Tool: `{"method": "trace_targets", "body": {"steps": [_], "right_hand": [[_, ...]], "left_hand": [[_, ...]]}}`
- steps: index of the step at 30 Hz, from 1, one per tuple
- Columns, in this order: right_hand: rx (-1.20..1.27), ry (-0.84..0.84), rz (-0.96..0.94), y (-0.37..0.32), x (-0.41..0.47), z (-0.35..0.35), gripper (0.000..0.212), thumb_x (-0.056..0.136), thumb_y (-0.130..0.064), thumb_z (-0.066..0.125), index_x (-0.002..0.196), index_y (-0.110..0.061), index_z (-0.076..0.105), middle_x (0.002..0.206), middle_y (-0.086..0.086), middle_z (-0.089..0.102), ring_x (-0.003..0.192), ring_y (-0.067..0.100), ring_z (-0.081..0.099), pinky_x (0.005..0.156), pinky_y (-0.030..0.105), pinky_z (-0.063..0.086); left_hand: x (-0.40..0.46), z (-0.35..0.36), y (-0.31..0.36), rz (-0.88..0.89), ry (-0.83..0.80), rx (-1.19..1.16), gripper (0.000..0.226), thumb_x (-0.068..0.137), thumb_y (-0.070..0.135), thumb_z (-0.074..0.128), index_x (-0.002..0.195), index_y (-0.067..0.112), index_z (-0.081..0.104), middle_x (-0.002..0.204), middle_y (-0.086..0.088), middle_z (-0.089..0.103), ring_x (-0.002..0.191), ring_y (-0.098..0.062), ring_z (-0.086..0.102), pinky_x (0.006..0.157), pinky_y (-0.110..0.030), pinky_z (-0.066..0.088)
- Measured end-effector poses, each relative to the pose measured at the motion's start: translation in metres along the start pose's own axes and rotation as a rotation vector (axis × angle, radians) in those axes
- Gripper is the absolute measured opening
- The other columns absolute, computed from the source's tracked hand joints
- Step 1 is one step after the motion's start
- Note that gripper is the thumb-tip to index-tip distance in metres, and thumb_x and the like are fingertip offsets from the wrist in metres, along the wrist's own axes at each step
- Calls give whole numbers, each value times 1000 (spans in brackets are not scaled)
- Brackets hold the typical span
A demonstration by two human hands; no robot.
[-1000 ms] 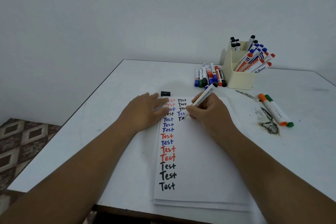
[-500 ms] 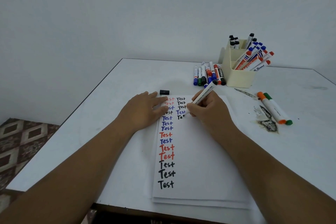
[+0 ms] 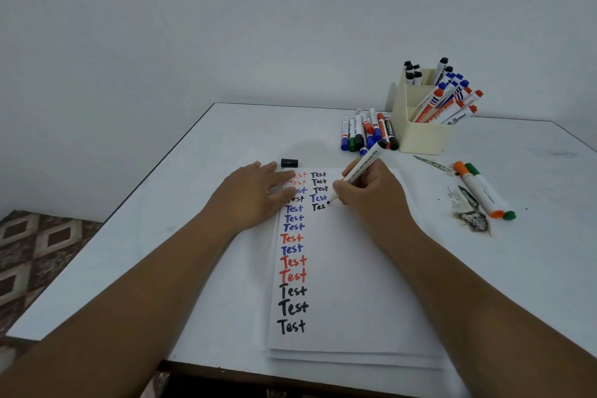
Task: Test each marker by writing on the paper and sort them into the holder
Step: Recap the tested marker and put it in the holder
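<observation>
The right hand (image 3: 371,194) grips a white black-tipped whiteboard marker (image 3: 358,173), tip on the white paper sheet (image 3: 355,268); the left hand (image 3: 255,194) presses flat, fingers straight.

Single head view, looking forward and down over table (image 3: 200,191), close above both forearms; wall beyond.

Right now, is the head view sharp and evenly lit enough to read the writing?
Head view: soft, even light, no glare on the paper; large "Test" words read clearly; wide-angle bending at the table edges; faint shadow beyond the left hand.
</observation>
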State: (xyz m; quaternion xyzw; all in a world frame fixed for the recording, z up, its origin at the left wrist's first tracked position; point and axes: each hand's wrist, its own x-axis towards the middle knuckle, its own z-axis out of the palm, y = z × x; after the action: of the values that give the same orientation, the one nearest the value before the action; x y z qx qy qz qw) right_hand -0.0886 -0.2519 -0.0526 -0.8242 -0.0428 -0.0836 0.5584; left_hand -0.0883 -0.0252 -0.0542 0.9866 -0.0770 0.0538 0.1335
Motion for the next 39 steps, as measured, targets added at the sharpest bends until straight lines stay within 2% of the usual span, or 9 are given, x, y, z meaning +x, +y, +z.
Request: {"method": "trace_targets", "body": {"steps": [8,13,17,21,26,29,31,35,39], "right_hand": [[11,-22,7,-1,0,0,14,83,-22,74,88,-23,61,83,8,70,81,28,69,77,44,59],[7,-21,13,0,1,1,16,85,-19,72,88,-26,59,84,7,68,74,19,63,76,39,58],[393,50,96,0,3,-6,17,88,-8,72,98,-15,60,83,12,67,74,22,63,78,39,58],[712,107,203,4,12,-12,21,88,-1,74,105,-8,62,99,25,68,82,25,67,76,32,58],[898,79,273,0,12,-12,5,93,1,67,96,-2,68,90,16,72,84,24,72,82,36,62],[1034,100,315,-3,12,-16,10,96,-1,61,88,-4,68,84,11,73,78,24,73,81,39,63],[1050,95,307,-3,12,-17,8,96,0,62,91,-3,68,84,12,72,82,24,73,81,39,63],[1039,101,287,0,13,-18,17,89,8,68,100,-5,67,98,20,70,90,31,74,83,39,62],[1045,68,291,-1,11,-19,20,86,10,69,101,-4,67,97,22,73,92,35,75,83,39,63]], "left_hand": [[2,3,-2,-6,-3,-6,53,99,64,38,148,45,42,161,7,31,149,-20,24,115,-38,23],[1,2,-3,-6,-14,-17,53,99,64,39,148,44,42,160,7,33,148,-19,26,114,-38,25],[1,-1,0,-2,23,-52,49,97,62,45,141,41,52,142,3,54,132,-20,45,100,-36,37],[10,-5,-2,-73,80,-73,36,94,61,52,121,38,53,107,11,66,91,-12,61,75,-33,50],[36,-11,4,-102,117,-11,31,99,46,48,128,38,55,123,9,62,110,-19,58,90,-42,50],[49,-11,8,-88,92,71,27,100,39,48,120,35,66,113,6,63,107,-23,60,88,-44,51],[56,-9,8,-90,101,40,22,98,34,52,109,37,71,103,10,64,99,-19,61,85,-42,52],[58,-3,10,-82,202,-263,18,93,26,61,99,39,71,97,20,67,92,-2,60,87,-34,50],[48,-4,27,14,250,-464,25,95,15,61,98,36,75,95,22,70,91,3,60,76,-10,43]]}}
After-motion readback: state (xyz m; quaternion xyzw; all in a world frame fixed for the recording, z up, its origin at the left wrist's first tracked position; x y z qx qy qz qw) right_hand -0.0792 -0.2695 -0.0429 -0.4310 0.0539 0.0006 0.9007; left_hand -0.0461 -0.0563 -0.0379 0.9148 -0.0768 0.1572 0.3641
